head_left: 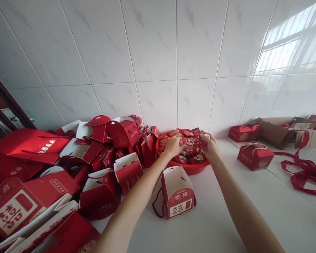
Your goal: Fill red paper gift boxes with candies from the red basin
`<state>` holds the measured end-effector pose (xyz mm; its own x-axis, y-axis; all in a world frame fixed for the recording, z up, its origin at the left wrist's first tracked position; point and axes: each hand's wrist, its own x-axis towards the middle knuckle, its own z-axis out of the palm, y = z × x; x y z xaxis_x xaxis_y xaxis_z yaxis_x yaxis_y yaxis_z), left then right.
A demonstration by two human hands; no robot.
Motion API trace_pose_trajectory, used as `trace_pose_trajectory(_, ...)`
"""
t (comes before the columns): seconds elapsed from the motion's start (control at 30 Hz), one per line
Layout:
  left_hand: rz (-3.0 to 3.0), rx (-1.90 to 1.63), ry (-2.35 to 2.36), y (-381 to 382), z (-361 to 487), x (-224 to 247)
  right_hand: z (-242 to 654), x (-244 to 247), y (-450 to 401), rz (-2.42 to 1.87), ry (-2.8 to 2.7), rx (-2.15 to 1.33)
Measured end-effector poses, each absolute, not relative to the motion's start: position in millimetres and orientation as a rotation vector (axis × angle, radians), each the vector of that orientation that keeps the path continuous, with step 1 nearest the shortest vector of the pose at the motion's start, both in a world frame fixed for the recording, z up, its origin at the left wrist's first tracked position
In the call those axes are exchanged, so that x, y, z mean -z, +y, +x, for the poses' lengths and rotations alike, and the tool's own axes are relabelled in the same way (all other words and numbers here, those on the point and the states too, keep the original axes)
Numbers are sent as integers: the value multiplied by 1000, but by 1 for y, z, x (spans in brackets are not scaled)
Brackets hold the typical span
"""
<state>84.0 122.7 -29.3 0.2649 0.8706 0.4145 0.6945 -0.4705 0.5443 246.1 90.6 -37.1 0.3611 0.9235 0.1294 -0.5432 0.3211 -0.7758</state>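
Observation:
Both hands are over a red plastic basin (197, 169) heaped with small wrapped candies (190, 146). On the left of the heap, the fingers of my left hand (174, 146) are curled together among the wrappers, and what they grip is partly hidden. My right hand (211, 146) is at the basin's right side, its thumb and fingers closed on a small red candy packet (205, 135). Between my forearms, just in front of the basin, an open red gift box (181, 200) stands upright, with a white inside and a dark red cord handle.
Many open red gift boxes (100, 195) and red gift bags (28, 146) crowd the left side. To the right are a closed red box (255, 156), another red box (240, 134), a cardboard carton (275, 133) and red ribbon (305, 179). A tiled wall (155, 102) rises behind.

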Motion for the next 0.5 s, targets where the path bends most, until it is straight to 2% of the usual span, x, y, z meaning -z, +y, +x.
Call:
trace_pose_trajectory(0.13, 2497, -709, 1675, 122, 93, 32, 249, 40, 96, -722, -551, -979)
trace_pose_trajectory(0.2, 2487, -685, 1713, 122, 96, 33, 249, 41, 97, -727, -556, -968)
trace_pose_trajectory(0.4, 2396, -869, 1624, 123, 91, 33, 249, 39, 94, -717, -541, -958)
trace_pose_trajectory(0.5, 2138, -1127, 1569, 124, 85, 31, 248, 36, 92, -720, -515, -967)
